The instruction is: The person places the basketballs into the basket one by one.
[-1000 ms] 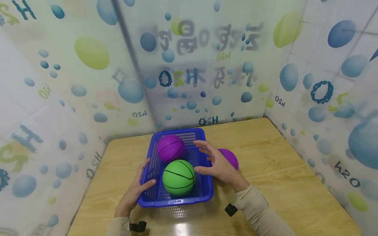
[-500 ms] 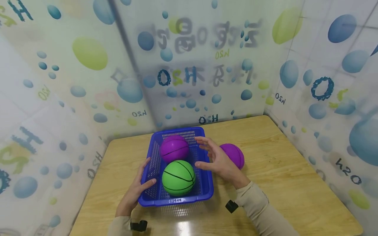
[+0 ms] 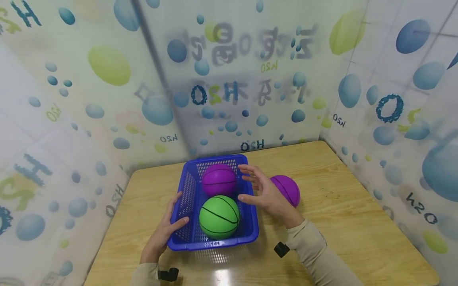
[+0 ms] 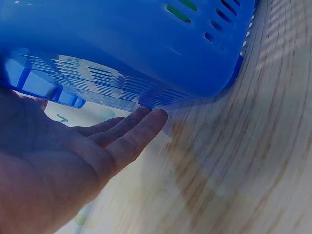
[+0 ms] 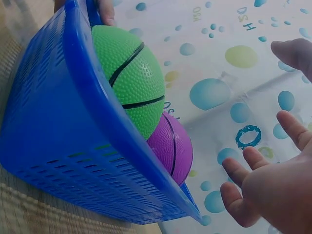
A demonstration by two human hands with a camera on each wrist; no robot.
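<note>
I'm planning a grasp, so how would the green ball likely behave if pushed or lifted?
The green ball would probably roll when pushed, being round, though the walls of the blue basket should contain it. Its pebbled surface may help against slipping. Its weight cannot be seen.

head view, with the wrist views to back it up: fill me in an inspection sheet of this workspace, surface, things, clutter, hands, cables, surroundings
Surface: wooden table, light grain, glare near the front edge.
Job's things: blue basket holding a green ball in front and a purple ball behind; a second purple ball on the table to the right, partly hidden.
Clutter: nothing seen.
Hands: left hand holds the basket's left side, thumb over the rim; right hand is by the right rim, fingers apart, holding nothing.
Cables: nothing seen.
Surroundings: pale walls printed with blue and green bubbles and mirrored lettering.
</note>
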